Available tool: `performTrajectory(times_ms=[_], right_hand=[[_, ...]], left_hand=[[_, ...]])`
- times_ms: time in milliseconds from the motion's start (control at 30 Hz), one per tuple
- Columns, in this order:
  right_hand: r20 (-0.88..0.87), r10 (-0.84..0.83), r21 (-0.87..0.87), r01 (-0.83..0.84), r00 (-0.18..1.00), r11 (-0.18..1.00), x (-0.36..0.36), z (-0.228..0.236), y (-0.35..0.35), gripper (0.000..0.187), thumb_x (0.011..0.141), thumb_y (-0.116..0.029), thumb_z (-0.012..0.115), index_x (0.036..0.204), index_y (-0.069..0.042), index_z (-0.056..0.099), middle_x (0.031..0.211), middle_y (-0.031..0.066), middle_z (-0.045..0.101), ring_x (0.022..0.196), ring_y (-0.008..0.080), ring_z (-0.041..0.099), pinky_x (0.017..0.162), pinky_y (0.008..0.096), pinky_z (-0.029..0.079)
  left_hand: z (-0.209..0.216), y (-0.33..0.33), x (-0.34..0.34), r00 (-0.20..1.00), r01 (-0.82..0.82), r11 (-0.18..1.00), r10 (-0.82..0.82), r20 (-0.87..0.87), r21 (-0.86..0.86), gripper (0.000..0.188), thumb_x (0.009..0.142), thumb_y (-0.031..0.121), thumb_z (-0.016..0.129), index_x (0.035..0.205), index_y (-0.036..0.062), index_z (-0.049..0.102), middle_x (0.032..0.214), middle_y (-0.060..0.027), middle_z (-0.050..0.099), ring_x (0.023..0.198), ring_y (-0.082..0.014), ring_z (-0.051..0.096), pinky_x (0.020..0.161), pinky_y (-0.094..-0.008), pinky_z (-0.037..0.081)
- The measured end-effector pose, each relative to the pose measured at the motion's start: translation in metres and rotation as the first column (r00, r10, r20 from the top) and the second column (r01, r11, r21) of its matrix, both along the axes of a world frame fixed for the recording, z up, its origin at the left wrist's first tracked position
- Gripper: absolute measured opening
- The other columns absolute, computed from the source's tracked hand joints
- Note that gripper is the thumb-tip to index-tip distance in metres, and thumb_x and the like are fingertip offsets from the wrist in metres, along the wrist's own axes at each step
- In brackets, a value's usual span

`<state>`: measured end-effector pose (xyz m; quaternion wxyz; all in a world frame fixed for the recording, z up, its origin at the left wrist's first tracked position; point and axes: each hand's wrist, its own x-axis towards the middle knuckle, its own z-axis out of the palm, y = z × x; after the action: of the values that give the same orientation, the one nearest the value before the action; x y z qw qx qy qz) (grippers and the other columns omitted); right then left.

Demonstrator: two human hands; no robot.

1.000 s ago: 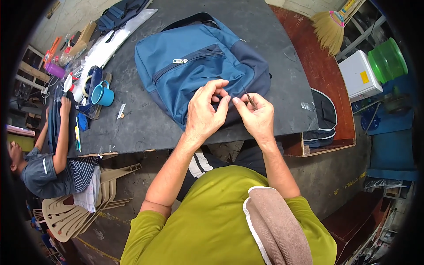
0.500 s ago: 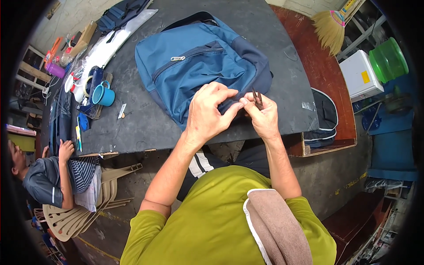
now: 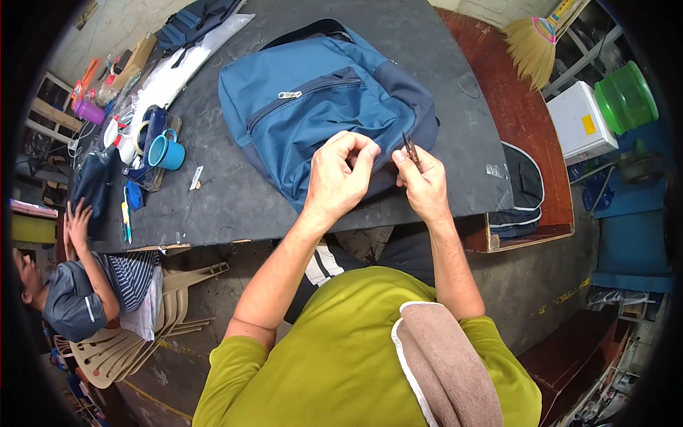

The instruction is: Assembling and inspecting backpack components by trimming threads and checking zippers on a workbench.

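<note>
A blue backpack (image 3: 306,117) with a dark navy side panel lies on the table, its front pocket zipper facing up. Over its near edge, my left hand (image 3: 336,174) is closed, thumb and forefinger pinched together. Whatever is between those fingertips is too small to make out. My right hand (image 3: 427,191), just to the right of it, grips small dark thread snips (image 3: 410,148) with the pointed tips upward, next to the bag's navy side. A small gap separates my two hands.
On the dark table (image 3: 235,206), a blue mug (image 3: 167,151) stands at the left near a white spray bottle (image 3: 122,142). Another person's hand (image 3: 78,220) is raised at the far left edge. A reddish wooden bench (image 3: 491,92) holding a dark bag (image 3: 523,185) adjoins the right side.
My fingertips have drawn apart, and my left thumb and forefinger have closed into a pinch. The snips stay in my right hand. At left, the other person's hands have lifted.
</note>
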<state>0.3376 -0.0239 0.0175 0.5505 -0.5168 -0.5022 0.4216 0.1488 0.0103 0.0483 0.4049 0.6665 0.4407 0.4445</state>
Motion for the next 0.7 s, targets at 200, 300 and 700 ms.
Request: performTrajectory(times_ms=[200,300,700], right_hand=[[0.004,0.016,-0.019,-0.016,1.0,1.0,0.002,0.003,-0.004,0.025,0.112,-0.019,0.072,0.093,-0.004,0.068,0.074,-0.0079,0.055,0.066,0.0031,0.048,0.06,0.0258,0.039],[0.036,0.031,0.001,-0.031,0.999,1.0,0.003,0.004,-0.004,0.022,0.112,-0.016,0.071,0.094,-0.003,0.069,0.076,-0.009,0.054,0.067,0.0017,0.046,0.06,0.0248,0.038],[0.051,-0.004,0.037,0.002,0.999,0.999,0.006,-0.006,-0.004,0.02,0.113,-0.016,0.07,0.098,-0.004,0.07,0.077,-0.01,0.054,0.067,0.0012,0.047,0.059,0.0236,0.039]], left_hand=[[0.011,-0.011,0.001,1.0,-0.015,0.988,0.018,-0.013,0.153,0.008,0.098,0.006,0.081,0.103,-0.0011,0.08,0.095,-0.0056,0.075,0.076,-0.0099,0.064,0.071,-0.0252,0.052],[0.004,-0.012,0.009,0.996,-0.071,0.951,0.083,-0.025,0.301,0.008,0.096,0.005,0.083,0.101,-0.001,0.08,0.094,-0.0061,0.075,0.073,-0.01,0.062,0.067,-0.0254,0.051],[0.01,-0.001,-0.017,0.986,0.0,0.998,-0.011,0.164,0.066,0.019,0.112,0.017,0.068,0.1,0.002,0.072,0.095,0.0023,0.069,0.079,-0.0062,0.059,0.073,-0.0241,0.049]])
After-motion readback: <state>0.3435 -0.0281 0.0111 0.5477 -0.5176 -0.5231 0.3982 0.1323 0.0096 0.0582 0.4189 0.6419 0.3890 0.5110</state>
